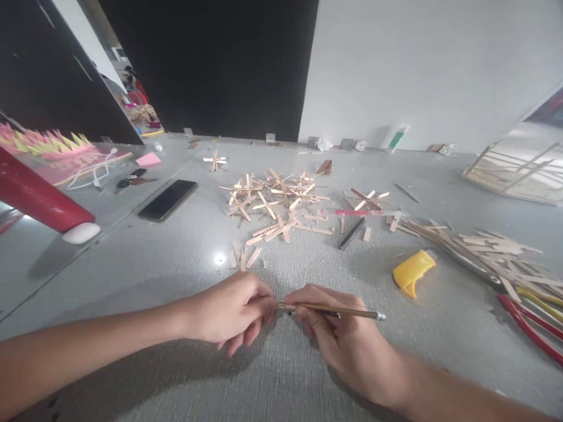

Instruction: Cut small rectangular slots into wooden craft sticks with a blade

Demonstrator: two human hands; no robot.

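My right hand (341,334) is closed around a slim gold pencil (356,312) that lies across its knuckles, tip pointing left. My left hand (233,313) is pinched shut right at the pencil's tip, holding a small wooden stick piece (287,306) that barely shows between the fingers. Both hands hover low over the grey floor (185,264). Just beyond them lie a few short loose sticks (246,257) and a larger heap of glued popsicle-stick crosses (275,205).
A yellow cutter (412,271) lies to the right, with a pile of long sticks (484,249) and red-handled pliers (528,328) beyond. A black phone (168,199), a red cylinder (39,202), a red pen (365,213) and a wooden frame (514,170) are farther off.
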